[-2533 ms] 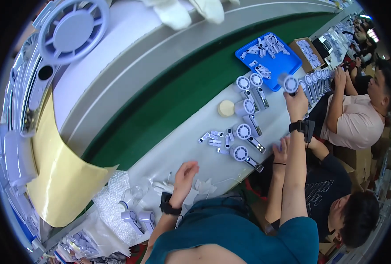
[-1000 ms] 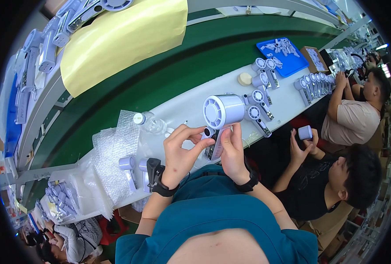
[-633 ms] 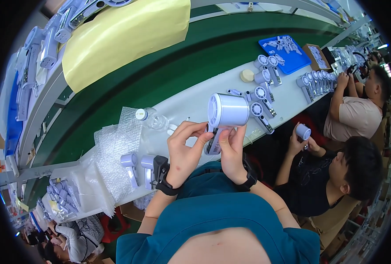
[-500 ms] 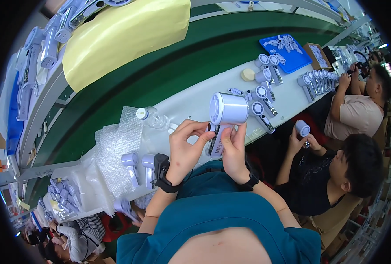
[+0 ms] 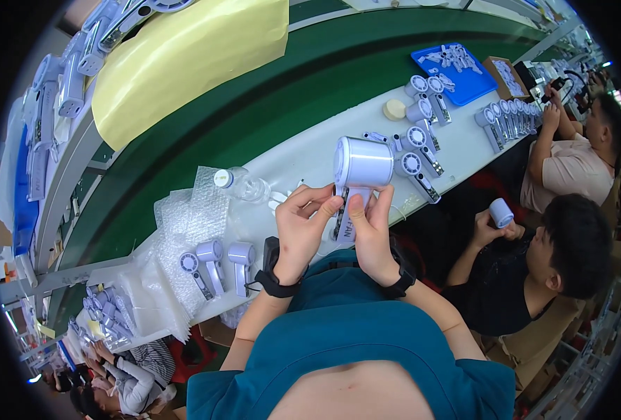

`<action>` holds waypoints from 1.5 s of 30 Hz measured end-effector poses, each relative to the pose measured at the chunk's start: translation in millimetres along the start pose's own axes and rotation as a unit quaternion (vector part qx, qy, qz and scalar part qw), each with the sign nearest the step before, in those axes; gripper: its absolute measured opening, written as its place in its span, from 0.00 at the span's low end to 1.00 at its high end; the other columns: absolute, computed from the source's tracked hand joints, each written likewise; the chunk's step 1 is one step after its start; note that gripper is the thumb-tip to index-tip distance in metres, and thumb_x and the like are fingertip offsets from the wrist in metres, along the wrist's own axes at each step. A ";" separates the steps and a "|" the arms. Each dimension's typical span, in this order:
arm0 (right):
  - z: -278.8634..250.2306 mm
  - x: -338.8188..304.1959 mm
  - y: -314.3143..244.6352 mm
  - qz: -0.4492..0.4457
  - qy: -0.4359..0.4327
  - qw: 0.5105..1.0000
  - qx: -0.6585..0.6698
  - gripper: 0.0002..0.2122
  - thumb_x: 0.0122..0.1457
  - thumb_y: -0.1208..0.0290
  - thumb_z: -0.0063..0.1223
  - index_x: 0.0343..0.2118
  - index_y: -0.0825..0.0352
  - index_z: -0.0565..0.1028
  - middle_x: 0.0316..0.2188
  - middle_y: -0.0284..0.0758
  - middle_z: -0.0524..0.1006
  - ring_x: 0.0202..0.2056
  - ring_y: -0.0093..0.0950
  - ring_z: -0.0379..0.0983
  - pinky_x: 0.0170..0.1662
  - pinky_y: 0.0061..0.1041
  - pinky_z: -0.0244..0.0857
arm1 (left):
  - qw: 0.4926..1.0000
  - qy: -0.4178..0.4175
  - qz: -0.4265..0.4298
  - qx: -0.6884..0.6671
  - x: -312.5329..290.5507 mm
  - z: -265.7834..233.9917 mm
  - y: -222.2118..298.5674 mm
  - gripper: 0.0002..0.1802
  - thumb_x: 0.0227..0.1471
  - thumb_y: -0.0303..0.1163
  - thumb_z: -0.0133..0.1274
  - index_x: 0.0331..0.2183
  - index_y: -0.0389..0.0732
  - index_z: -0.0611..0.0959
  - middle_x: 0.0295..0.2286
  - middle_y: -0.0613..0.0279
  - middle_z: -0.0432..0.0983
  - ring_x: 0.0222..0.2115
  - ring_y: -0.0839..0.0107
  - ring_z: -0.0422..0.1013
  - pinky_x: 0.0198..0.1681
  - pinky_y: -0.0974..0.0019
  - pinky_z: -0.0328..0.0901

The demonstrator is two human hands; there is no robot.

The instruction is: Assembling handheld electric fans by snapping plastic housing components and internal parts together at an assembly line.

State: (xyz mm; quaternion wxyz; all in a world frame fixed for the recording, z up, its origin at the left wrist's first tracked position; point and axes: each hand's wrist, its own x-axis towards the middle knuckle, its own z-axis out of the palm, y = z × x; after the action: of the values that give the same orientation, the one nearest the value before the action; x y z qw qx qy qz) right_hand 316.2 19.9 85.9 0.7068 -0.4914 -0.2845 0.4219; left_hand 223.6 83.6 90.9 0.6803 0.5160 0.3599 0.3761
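Note:
A pale lavender handheld fan (image 5: 368, 162) is held up in front of me, its round head on top and its handle pointing down. My right hand (image 5: 375, 241) is closed around the handle, with the thumb lying along its front. From the other side my left hand (image 5: 300, 231) pinches at the handle's upper edge, just under the head. Dark inner parts show along that open side of the handle. Whether a small loose piece sits between the left fingertips, I cannot tell; the fingers cover it.
Several similar fans (image 5: 414, 164) lie to the right on the white bench (image 5: 303, 159), before a blue tray (image 5: 457, 77) of small parts. Left are a clear bottle (image 5: 244, 185), bubble wrap (image 5: 195, 217) and more fans (image 5: 240, 259). A co-worker (image 5: 534, 273) sits at right, holding a fan.
My left thumb and fingers have moved in against the fan handle's upper part. At left, another fan now lies beside the two on the bench; the hand holding one there is gone.

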 end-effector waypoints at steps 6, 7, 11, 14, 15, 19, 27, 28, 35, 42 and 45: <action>-9.5 5.6 -4.3 0.023 0.007 0.999 0.026 0.16 0.61 0.63 0.39 0.47 0.62 0.53 0.40 0.35 0.66 0.40 0.21 0.64 0.43 0.22 0.59 | 0.996 -0.075 -0.039 -0.014 3.1 -11.9 1.8 0.14 0.41 0.21 0.59 0.35 0.30 0.79 0.30 0.60 0.72 0.30 0.75 0.71 0.38 0.73 0.67; -9.8 6.2 -4.4 0.028 0.007 0.999 0.028 0.16 0.61 0.63 0.39 0.47 0.62 0.53 0.40 0.35 0.66 0.39 0.21 0.64 0.42 0.22 0.59 | 0.995 -0.080 -0.066 0.005 4.3 -13.8 0.3 0.14 0.41 0.21 0.59 0.35 0.30 0.79 0.31 0.60 0.72 0.31 0.75 0.71 0.39 0.73 0.67; -8.8 7.0 -2.2 0.044 0.014 0.998 0.040 0.15 0.61 0.64 0.40 0.47 0.62 0.55 0.39 0.34 0.67 0.38 0.21 0.65 0.42 0.22 0.60 | 0.986 -0.105 -0.120 0.058 9.3 -22.3 -8.0 0.14 0.41 0.21 0.59 0.35 0.32 0.79 0.31 0.60 0.74 0.33 0.76 0.70 0.39 0.73 0.67; -7.9 4.6 -1.4 0.052 0.028 0.997 0.057 0.14 0.61 0.64 0.40 0.46 0.62 0.56 0.37 0.34 0.68 0.37 0.20 0.65 0.41 0.21 0.60 | 0.979 -0.137 -0.123 0.087 12.8 -29.2 -13.0 0.15 0.41 0.21 0.59 0.36 0.32 0.79 0.32 0.60 0.74 0.35 0.76 0.70 0.39 0.72 0.67; -9.1 1.3 -4.1 0.067 0.011 0.995 0.068 0.13 0.61 0.64 0.40 0.45 0.62 0.57 0.36 0.33 0.68 0.37 0.20 0.65 0.41 0.21 0.60 | 0.982 -0.143 -0.113 0.045 9.9 -32.4 -14.1 0.16 0.41 0.22 0.59 0.37 0.32 0.78 0.32 0.60 0.74 0.35 0.76 0.70 0.39 0.73 0.66; -9.5 -2.1 -4.8 0.101 -0.025 0.991 0.082 0.13 0.60 0.64 0.41 0.44 0.63 0.59 0.34 0.32 0.69 0.36 0.20 0.65 0.40 0.20 0.59 | 0.984 -0.141 -0.096 -0.055 9.2 -31.7 -14.1 0.18 0.43 0.23 0.58 0.40 0.32 0.75 0.33 0.60 0.74 0.37 0.75 0.69 0.40 0.73 0.65; -20.7 11.0 5.3 0.135 -0.053 0.983 0.109 0.17 0.58 0.61 0.46 0.44 0.64 0.60 0.32 0.32 0.69 0.31 0.19 0.65 0.34 0.19 0.60 | 0.991 -0.082 -0.084 -0.064 13.4 -11.3 -20.6 0.25 0.43 0.34 0.59 0.42 0.31 0.73 0.39 0.59 0.70 0.45 0.71 0.64 0.47 0.67 0.60; -22.9 12.2 4.6 0.157 -0.072 0.978 0.120 0.17 0.56 0.61 0.48 0.44 0.65 0.59 0.32 0.31 0.69 0.30 0.20 0.65 0.33 0.20 0.60 | 0.990 -0.073 -0.063 -0.104 12.8 -11.5 -24.7 0.28 0.42 0.37 0.61 0.43 0.32 0.72 0.40 0.58 0.69 0.47 0.70 0.62 0.49 0.65 0.59; -39.0 19.7 -12.4 0.119 -0.285 0.927 -0.214 0.21 0.47 0.67 0.56 0.42 0.68 0.62 0.27 0.38 0.72 0.27 0.29 0.70 0.29 0.25 0.63 | 0.850 -0.234 0.269 0.388 30.2 -31.1 46.6 0.41 0.34 0.44 0.63 0.50 0.39 0.67 0.44 0.53 0.67 0.49 0.61 0.61 0.49 0.60 0.58; -41.9 25.4 -6.9 0.043 -0.412 0.810 -0.415 0.22 0.42 0.70 0.58 0.40 0.68 0.65 0.29 0.47 0.73 0.32 0.42 0.71 0.32 0.30 0.65 | 0.756 -0.359 0.183 0.516 13.0 -39.7 14.1 0.39 0.31 0.39 0.63 0.49 0.40 0.69 0.35 0.55 0.71 0.37 0.59 0.66 0.39 0.61 0.63; -46.7 26.6 -3.9 -0.105 -0.359 0.755 -0.539 0.19 0.45 0.67 0.57 0.40 0.68 0.66 0.29 0.45 0.74 0.30 0.42 0.72 0.32 0.31 0.66 | 0.760 -0.279 0.245 0.534 5.9 -42.4 -2.8 0.37 0.33 0.37 0.62 0.48 0.39 0.70 0.32 0.56 0.72 0.32 0.60 0.66 0.36 0.62 0.63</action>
State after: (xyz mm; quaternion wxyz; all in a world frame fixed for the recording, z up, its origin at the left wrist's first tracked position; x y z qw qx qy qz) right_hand 368.4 21.3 72.6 0.2108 -0.5708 -0.7472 0.2673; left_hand 189.5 106.6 78.8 0.2494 0.9483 0.1582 0.1161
